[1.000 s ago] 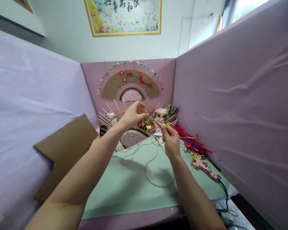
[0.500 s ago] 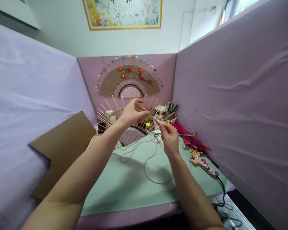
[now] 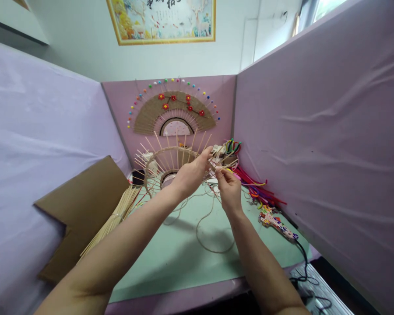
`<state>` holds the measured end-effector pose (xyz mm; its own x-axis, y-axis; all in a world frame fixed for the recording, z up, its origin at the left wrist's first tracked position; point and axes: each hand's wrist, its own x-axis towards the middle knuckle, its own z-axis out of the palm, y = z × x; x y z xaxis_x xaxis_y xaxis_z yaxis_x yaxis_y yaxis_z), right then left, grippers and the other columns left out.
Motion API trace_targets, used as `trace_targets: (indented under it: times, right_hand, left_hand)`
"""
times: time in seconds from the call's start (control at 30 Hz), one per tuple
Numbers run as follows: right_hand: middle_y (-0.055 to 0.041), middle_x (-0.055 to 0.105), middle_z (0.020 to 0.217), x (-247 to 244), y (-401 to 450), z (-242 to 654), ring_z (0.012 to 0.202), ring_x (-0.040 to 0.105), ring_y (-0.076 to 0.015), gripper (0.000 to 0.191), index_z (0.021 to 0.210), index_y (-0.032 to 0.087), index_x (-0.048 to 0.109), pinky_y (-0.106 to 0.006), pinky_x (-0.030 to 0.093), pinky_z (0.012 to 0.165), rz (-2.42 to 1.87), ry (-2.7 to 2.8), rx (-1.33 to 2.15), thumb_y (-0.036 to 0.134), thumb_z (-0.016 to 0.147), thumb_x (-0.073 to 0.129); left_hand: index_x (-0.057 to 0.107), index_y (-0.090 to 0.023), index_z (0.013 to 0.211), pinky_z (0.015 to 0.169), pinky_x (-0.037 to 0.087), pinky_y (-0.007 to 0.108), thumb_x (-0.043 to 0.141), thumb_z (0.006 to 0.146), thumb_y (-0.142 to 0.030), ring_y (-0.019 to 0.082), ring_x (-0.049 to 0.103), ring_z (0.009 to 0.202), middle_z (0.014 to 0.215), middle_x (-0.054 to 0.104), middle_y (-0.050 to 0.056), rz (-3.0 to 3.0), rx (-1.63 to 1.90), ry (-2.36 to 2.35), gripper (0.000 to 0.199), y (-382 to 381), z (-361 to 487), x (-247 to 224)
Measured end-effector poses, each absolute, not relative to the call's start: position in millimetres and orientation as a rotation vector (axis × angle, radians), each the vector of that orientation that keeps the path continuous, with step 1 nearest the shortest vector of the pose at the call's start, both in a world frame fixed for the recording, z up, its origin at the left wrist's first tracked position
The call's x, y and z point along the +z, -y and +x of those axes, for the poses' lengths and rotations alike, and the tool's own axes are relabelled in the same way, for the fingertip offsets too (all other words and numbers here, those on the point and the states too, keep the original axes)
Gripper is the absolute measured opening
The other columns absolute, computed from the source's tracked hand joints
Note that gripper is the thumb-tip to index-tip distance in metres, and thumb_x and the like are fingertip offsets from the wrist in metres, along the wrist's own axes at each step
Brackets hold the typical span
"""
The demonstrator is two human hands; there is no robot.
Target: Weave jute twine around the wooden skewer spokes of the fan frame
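A fan frame of thin wooden sticks, with a band of twine woven across the sticks, is held up over the table. Its pale half-round base is largely hidden behind my left hand. That hand is closed around the right part of the frame, its fingertips partly out of sight. Just right of it, my right hand pinches the twine close to the outermost sticks. From there the slack twine drops in a loop onto the green tabletop.
A decorated fan hangs on the back panel. At left lie a bundle of sticks and brown cardboard. Pipe cleaners, a patterned glue gun with a black cord, and a holder with scissors stand at right.
My left hand has moved right and slightly down along the frame, uncovering more of its sticks and twine band. My right hand stays pinched on the twine. The view has shifted slightly.
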<state>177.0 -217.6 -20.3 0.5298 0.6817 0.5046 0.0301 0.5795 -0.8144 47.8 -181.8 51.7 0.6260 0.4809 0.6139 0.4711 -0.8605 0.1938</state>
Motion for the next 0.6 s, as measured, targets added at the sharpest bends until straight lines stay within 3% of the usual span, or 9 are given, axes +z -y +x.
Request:
trace_targets:
  times: [0.13, 0.2, 0.3, 0.4, 0.5, 0.6]
  right_hand:
    - [-0.0007, 0.062, 0.074, -22.5, 215.5, 178.0, 0.066, 0.052, -0.0135, 0.033, 0.091, 0.016, 0.070, -0.025, 0.042, 0.060, -0.881, 0.973, 0.460, 0.046, 0.082, 0.062]
    - [-0.0018, 0.064, 0.078, -25.8, 213.8, 179.4, 0.070, 0.055, -0.0145, 0.033, 0.091, 0.016, 0.070, -0.026, 0.044, 0.064, -0.866, 0.993, 0.465, 0.047, 0.082, 0.062]
    - [-0.0027, 0.065, 0.079, -30.7, 212.9, 184.2, 0.071, 0.055, -0.0151, 0.034, 0.097, 0.017, 0.069, -0.026, 0.044, 0.062, -0.862, 1.003, 0.467, 0.047, 0.081, 0.063]
    - [0.0022, 0.058, 0.067, -33.1, 215.1, 192.1, 0.056, 0.047, -0.0114, 0.037, 0.103, 0.018, 0.064, -0.024, 0.036, 0.051, -0.892, 0.971, 0.454, 0.047, 0.080, 0.066]
    - [0.0049, 0.051, 0.062, -31.8, 222.1, 201.6, 0.053, 0.042, -0.0101, 0.030, 0.096, 0.018, 0.063, -0.023, 0.033, 0.051, -0.914, 0.973, 0.354, 0.043, 0.080, 0.067]
    - [0.0017, 0.056, 0.067, -26.0, 236.5, 211.9, 0.059, 0.048, -0.0124, 0.021, 0.089, 0.018, 0.065, -0.025, 0.038, 0.056, -1.011, 1.079, 0.151, 0.038, 0.083, 0.065]
  left_hand:
    - [0.055, -0.021, 0.125, 0.061, 0.047, 0.020, 0.047, 0.090, -0.018, 0.011, 0.063, 0.066, 0.107, 0.070, 0.005, 2.754, 0.825, -0.845, 0.036, 172.6, 53.8, 71.9]
    - [0.062, -0.018, 0.111, 0.058, 0.044, 0.020, 0.046, 0.088, -0.017, 0.010, 0.058, 0.058, 0.088, 0.070, 0.002, 2.757, 0.805, -0.829, 0.028, 170.4, 53.9, 77.1]
    - [0.066, -0.017, 0.098, 0.062, 0.043, 0.021, 0.045, 0.087, -0.015, 0.011, 0.057, 0.060, 0.073, 0.066, 0.000, 2.780, 0.882, -0.832, 0.024, 170.0, 53.9, 77.8]
    - [0.066, -0.017, 0.097, 0.065, 0.043, 0.022, 0.045, 0.087, -0.015, 0.013, 0.059, 0.066, 0.075, 0.066, 0.001, 2.769, 0.924, -0.852, 0.023, 171.0, 55.4, 75.9]
    - [0.065, -0.017, 0.093, 0.069, 0.043, 0.024, 0.052, 0.085, -0.016, 0.015, 0.060, 0.072, 0.083, 0.068, 0.003, 2.769, 0.994, -0.902, 0.016, 172.8, 56.7, 75.5]
    - [0.065, -0.018, 0.089, 0.070, 0.043, 0.025, 0.058, 0.083, -0.018, 0.016, 0.060, 0.073, 0.083, 0.069, 0.003, 2.755, 1.060, -0.958, 0.009, 174.4, 56.8, 75.4]
